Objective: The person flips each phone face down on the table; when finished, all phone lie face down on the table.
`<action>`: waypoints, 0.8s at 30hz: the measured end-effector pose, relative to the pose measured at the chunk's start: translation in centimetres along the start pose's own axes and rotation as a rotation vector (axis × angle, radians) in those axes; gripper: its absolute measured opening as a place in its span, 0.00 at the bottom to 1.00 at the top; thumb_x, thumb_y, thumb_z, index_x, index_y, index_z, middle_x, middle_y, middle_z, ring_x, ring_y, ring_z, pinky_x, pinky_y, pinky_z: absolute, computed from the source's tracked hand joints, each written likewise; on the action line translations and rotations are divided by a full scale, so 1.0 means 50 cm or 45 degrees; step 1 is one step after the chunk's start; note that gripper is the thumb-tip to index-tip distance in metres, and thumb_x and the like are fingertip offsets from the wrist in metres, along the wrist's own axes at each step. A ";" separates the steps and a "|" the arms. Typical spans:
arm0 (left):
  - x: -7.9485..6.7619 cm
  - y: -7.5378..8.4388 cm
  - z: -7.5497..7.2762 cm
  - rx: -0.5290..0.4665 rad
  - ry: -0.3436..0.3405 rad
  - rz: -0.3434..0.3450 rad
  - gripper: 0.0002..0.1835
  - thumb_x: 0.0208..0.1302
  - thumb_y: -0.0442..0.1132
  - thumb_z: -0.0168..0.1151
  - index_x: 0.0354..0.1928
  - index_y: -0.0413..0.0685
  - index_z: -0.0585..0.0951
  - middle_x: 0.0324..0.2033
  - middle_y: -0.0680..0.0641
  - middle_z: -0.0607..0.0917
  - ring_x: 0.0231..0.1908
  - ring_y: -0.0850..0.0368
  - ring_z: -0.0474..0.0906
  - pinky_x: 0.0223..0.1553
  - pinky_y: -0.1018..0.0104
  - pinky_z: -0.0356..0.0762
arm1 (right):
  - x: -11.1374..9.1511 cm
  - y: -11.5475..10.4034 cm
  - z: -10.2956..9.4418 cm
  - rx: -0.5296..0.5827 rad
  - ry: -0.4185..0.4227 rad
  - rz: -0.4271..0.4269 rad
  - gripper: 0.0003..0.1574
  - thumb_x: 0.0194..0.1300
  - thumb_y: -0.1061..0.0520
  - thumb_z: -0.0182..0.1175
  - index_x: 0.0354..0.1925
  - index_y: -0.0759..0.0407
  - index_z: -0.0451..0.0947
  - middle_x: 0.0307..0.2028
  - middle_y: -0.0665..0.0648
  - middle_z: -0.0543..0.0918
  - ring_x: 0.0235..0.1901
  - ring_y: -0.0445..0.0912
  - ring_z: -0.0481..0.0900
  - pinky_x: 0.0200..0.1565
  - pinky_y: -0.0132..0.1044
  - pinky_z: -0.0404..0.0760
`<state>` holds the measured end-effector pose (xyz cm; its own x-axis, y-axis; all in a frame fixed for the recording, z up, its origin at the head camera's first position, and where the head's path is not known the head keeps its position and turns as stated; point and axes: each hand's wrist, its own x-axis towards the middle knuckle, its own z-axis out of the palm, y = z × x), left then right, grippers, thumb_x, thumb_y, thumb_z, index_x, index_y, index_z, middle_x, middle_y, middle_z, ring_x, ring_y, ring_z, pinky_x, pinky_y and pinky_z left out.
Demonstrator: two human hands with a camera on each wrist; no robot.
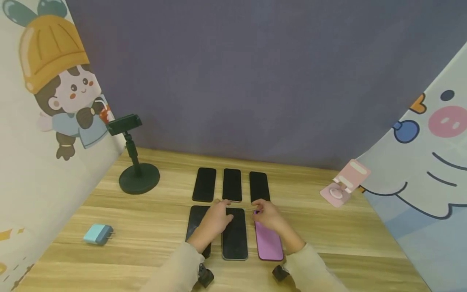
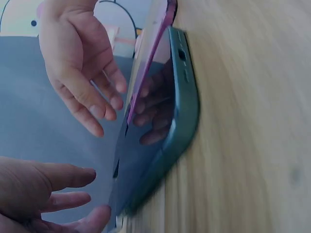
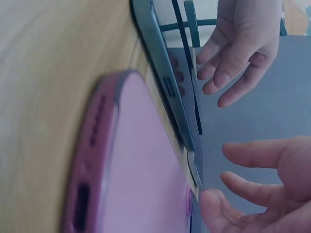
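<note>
Six-phone layout aside, several phones lie flat in two rows on the wooden table. My left hand (image 1: 214,221) hovers above the front row, between the left black phone (image 1: 196,217) and the middle phone (image 1: 235,239), which has a green edge (image 2: 187,97) in the left wrist view. Over the top end of a pink-purple phone (image 1: 269,243), face down, is my right hand (image 1: 270,217). Both hands have loosely bent, spread fingers with nothing between them. Behind lie three black phones: left (image 1: 204,184), middle (image 1: 232,184) and right (image 1: 259,186), the last partly covered by the right fingers.
A black phone stand (image 1: 138,178) stands at the back left. On the left lies a light blue charger plug (image 1: 97,234). A pink folding stand (image 1: 352,174) sits at the back right. A grey cloth (image 1: 237,81) hangs behind the table.
</note>
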<state>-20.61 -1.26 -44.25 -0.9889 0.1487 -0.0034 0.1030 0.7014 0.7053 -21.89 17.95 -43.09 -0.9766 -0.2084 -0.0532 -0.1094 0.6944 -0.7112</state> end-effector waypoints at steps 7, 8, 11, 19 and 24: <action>-0.002 -0.024 -0.014 0.069 -0.027 0.026 0.22 0.57 0.30 0.70 0.54 0.32 0.78 0.49 0.31 0.79 0.44 0.39 0.80 0.41 0.51 0.80 | 0.005 -0.018 0.031 -0.015 -0.091 -0.003 0.27 0.56 0.64 0.69 0.53 0.67 0.75 0.36 0.57 0.79 0.30 0.46 0.79 0.33 0.40 0.80; 0.000 -0.027 -0.014 0.076 -0.034 0.035 0.22 0.57 0.30 0.70 0.53 0.32 0.78 0.47 0.32 0.81 0.44 0.40 0.81 0.41 0.51 0.80 | 0.006 -0.020 0.036 -0.017 -0.105 0.010 0.27 0.56 0.63 0.69 0.54 0.66 0.75 0.35 0.56 0.79 0.28 0.44 0.79 0.31 0.39 0.80; 0.005 -0.034 -0.012 0.086 -0.061 0.062 0.19 0.55 0.30 0.71 0.50 0.33 0.79 0.42 0.36 0.83 0.38 0.46 0.81 0.38 0.54 0.80 | 0.011 -0.025 0.051 -0.021 -0.132 0.037 0.27 0.56 0.63 0.70 0.54 0.65 0.74 0.33 0.55 0.77 0.23 0.43 0.78 0.26 0.35 0.79; 0.015 -0.043 -0.006 0.057 -0.092 0.065 0.18 0.53 0.29 0.72 0.46 0.34 0.81 0.31 0.44 0.82 0.32 0.50 0.79 0.34 0.57 0.79 | 0.022 -0.027 0.072 -0.091 -0.120 0.068 0.29 0.53 0.61 0.73 0.52 0.62 0.74 0.34 0.57 0.80 0.30 0.47 0.77 0.31 0.39 0.78; 0.015 -0.043 -0.004 0.029 -0.097 0.048 0.18 0.53 0.28 0.72 0.47 0.33 0.81 0.33 0.42 0.82 0.34 0.48 0.80 0.35 0.56 0.80 | 0.022 -0.027 0.076 -0.101 -0.101 0.070 0.30 0.51 0.62 0.74 0.52 0.62 0.75 0.36 0.59 0.82 0.36 0.50 0.79 0.38 0.44 0.79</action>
<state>-21.59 -2.81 -45.65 -0.9732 0.2278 -0.0316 0.1437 0.7096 0.6898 -22.09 14.19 -44.85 -0.9642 -0.2202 -0.1479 -0.0737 0.7581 -0.6479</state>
